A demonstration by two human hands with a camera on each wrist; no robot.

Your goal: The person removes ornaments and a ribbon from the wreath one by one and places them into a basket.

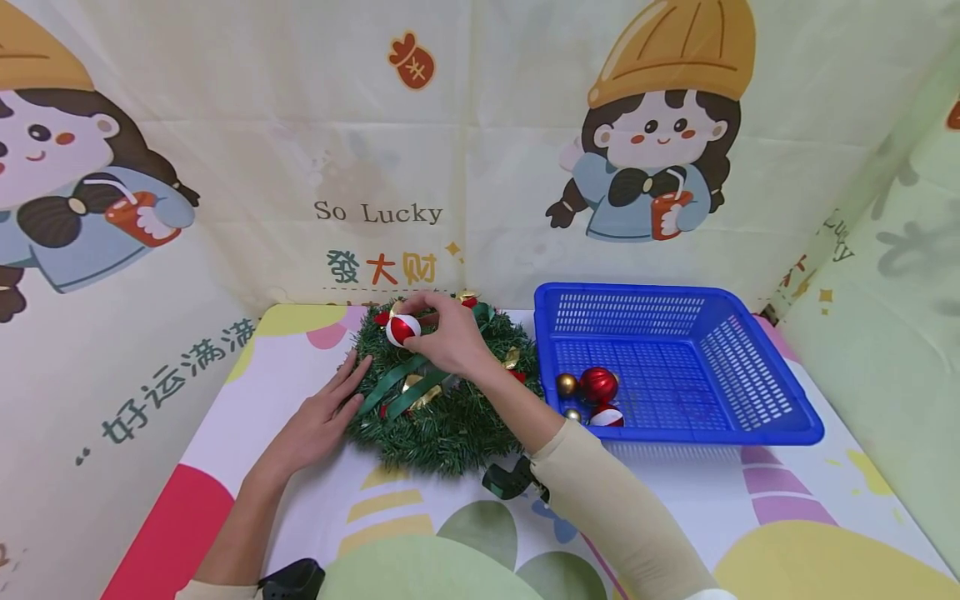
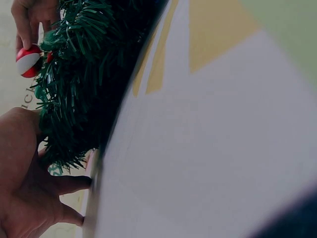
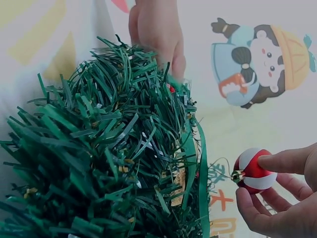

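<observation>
On my feed I have the bare left hand (image 1: 324, 423) angled forward, its fingers extended and parted, the uncovered left forearm (image 1: 251, 517) slanting behind it. I watch the bare right hand (image 1: 452, 335) reach forward and leftward, thumb and fingers bent in a pinch, a beige fabric sleeve (image 1: 622, 512) covering part of that forearm.

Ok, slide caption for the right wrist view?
Right hand pinches a red-and-white striped ball ornament near a bushy green artificial wreath.
</observation>
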